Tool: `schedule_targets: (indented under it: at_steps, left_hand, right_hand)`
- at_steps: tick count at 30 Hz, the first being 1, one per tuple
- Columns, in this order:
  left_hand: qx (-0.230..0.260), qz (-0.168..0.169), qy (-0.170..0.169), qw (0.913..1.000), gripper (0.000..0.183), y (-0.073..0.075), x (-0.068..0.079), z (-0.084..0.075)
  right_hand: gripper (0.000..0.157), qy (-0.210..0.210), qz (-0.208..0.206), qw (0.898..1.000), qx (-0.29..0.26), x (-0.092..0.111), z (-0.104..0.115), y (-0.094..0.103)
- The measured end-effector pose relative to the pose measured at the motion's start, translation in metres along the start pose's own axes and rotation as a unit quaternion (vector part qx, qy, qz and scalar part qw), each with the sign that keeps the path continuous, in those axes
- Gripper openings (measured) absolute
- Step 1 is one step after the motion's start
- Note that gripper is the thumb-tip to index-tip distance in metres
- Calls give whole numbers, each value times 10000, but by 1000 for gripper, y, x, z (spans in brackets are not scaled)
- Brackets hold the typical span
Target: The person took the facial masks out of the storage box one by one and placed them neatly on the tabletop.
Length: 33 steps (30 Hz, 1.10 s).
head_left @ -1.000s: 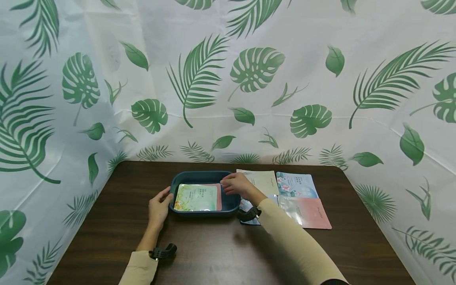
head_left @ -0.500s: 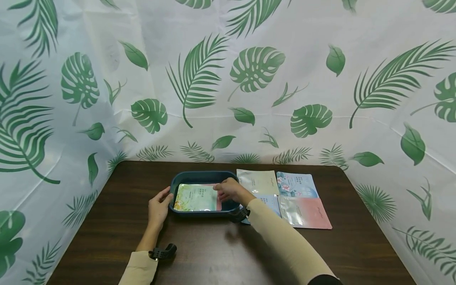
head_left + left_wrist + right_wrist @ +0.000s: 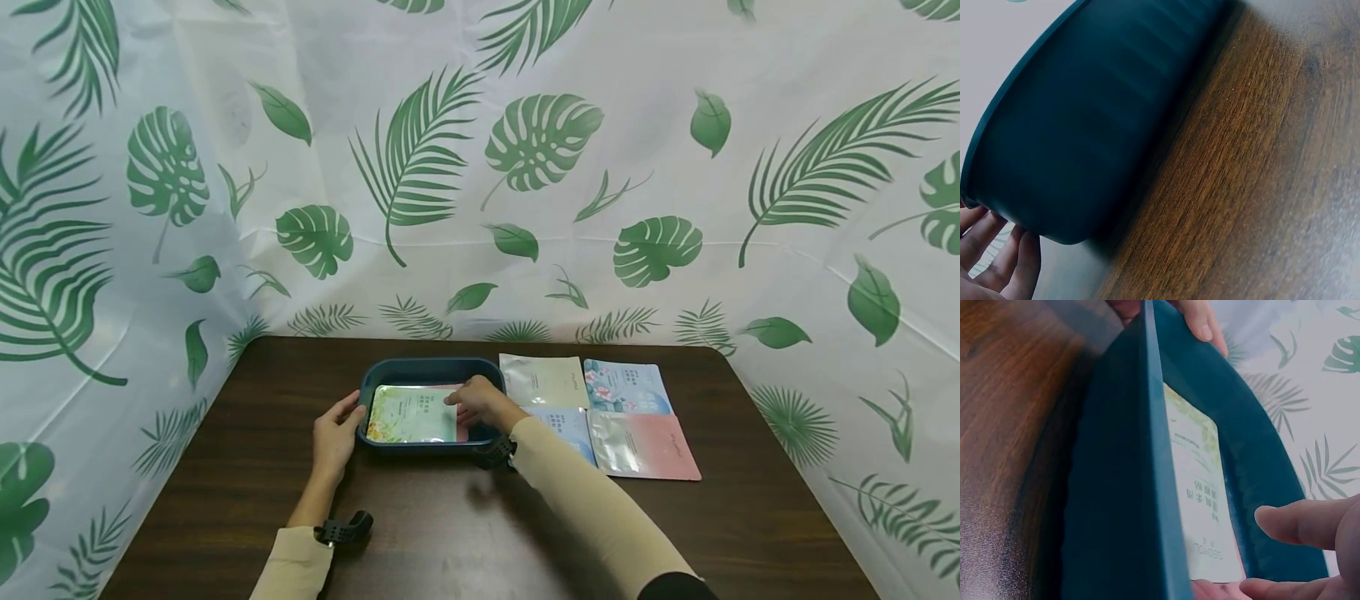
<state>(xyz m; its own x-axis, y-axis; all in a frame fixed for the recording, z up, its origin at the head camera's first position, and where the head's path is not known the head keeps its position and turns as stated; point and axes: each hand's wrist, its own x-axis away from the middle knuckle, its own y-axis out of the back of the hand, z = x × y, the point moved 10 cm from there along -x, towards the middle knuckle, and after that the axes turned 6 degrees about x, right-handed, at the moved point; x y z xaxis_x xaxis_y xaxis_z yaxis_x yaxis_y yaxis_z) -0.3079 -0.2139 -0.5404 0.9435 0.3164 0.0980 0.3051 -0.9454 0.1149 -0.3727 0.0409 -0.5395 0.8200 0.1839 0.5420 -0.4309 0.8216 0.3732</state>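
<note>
A dark teal plastic basin [image 3: 430,450] stands on the table, with a green-and-white sheet-mask packet [image 3: 408,414] inside it. Under that packet, the edge of a pink packet [image 3: 1219,589] sticks out on the right. My left hand [image 3: 335,433] holds the basin's left end, fingers at its rim. My right hand [image 3: 483,402] reaches over the basin's right end, its fingers by the right edge of the packets. In the right wrist view, thumb and finger are spread apart, fingertips close to the pink edge; the other fingers are hidden.
To the basin's right lie several more mask packets: a cream one [image 3: 543,381], a blue floral one [image 3: 628,387], a pink-and-silver one [image 3: 643,446] and a light blue one [image 3: 566,429] partly behind the right sleeve. A leaf-print curtain [image 3: 480,167] hangs behind the dark wooden table [image 3: 435,533].
My right hand has moved left and down into the basin, from above its right end to the packets' right edge. The left hand keeps its place at the basin.
</note>
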Motion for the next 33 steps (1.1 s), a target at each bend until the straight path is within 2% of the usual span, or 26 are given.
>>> schedule_targets:
  at_steps: [5,14,19,26,33]
  left_hand:
    - [-48,-83,-48,9999,38,1,0,-1]
    - [-110,-24,-39,9999,38,0,0,-3]
    - [-99,9,-52,9999,38,0,1,-3]
    - [-120,-2,-52,9999,39,0,1,-1]
    - [-139,3,-31,9999,39,0,1,-1]
  right_hand:
    - [32,-36,-224,9995,-225,-2,-4,2]
    - [25,184,-512,9964,-646,-6,-2,2]
    - [21,332,-520,9978,-247,-7,1,-1]
    - [37,636,-445,9964,328,0,9,-6]
    - [22,700,-495,9959,303,0,12,-7]
